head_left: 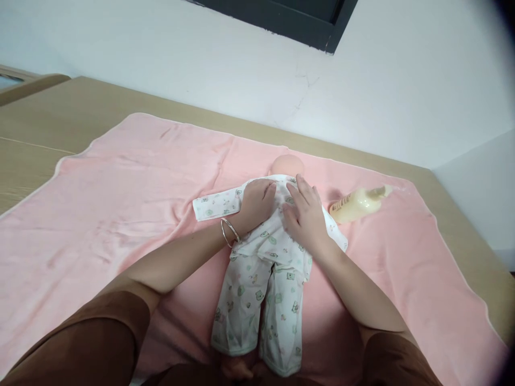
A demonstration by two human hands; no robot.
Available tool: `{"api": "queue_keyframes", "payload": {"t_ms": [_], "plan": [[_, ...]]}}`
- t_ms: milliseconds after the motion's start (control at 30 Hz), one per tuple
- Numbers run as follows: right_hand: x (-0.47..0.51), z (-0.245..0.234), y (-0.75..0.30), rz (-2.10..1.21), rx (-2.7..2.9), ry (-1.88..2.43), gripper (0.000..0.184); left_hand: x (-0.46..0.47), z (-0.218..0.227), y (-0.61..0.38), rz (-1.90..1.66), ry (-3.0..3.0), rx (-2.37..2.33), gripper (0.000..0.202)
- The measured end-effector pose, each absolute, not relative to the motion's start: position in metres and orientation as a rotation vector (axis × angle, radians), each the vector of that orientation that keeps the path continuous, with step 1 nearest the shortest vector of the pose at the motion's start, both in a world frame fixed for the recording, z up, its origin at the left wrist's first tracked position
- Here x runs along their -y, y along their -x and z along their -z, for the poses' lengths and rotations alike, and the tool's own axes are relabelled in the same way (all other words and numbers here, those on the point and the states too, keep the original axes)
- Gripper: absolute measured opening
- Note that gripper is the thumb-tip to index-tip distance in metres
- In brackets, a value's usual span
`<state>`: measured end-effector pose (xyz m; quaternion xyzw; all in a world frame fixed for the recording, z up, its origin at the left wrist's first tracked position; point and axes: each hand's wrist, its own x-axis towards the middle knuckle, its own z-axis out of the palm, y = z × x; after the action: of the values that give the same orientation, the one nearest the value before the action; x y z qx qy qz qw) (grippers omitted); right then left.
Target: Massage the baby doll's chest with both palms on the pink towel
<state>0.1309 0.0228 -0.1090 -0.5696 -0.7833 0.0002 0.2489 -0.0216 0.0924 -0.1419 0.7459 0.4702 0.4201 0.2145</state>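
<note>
You stand over a wooden table [44, 120] with a pink blanket [153, 161] spread across most of it, its pale-edged border wavy on the left and its surface creased in several places. Bare wood shows along the back and at both sides, with a thin seam running across the left part. Behind the table rises a white wall [140, 53], marked by fine cracks below a dark frame [281, 19] that the top of the view cuts off. A curved wooden edge [40, 88] sits at the far left, and another stretch of pale wall meets the first at the right. The doll [273, 241] lies on the blanket in front of you, its rounded head at the far end and its legs toward you, dressed in a white printed top and trousers. Your right hand [306, 214] is open, fingers spread over the upper part of the top. Your left hand [259, 201] rests beside it with the fingers bent; you cannot tell whether it grips the cloth. A bangle [229, 233] circles your left wrist. Just right of the doll, a yellowish bottle [356, 205] lies tipped on the blanket.
</note>
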Motion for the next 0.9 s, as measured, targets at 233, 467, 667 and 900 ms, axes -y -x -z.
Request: {"api": "queue_keyframes", "payload": {"t_ms": [233,467,667,900], "plan": [[-0.024,0.121,-0.122,-0.026,2.280,1.621,0.052,-0.094,0.144,0.021,-1.203,-2.073,-1.325,0.034],[-0.026,0.119,-0.119,-0.041,2.243,1.662,0.053,-0.094,0.142,0.022,-1.223,-2.096,-1.347,0.034],[-0.025,0.118,-0.115,-0.034,2.245,1.678,0.060,-0.084,0.115,0.014,-1.348,-2.105,-1.241,0.032],[-0.043,0.097,-0.138,-0.108,2.372,1.687,0.048,-0.049,0.071,-0.037,-1.204,-1.601,-1.000,0.027]]}}
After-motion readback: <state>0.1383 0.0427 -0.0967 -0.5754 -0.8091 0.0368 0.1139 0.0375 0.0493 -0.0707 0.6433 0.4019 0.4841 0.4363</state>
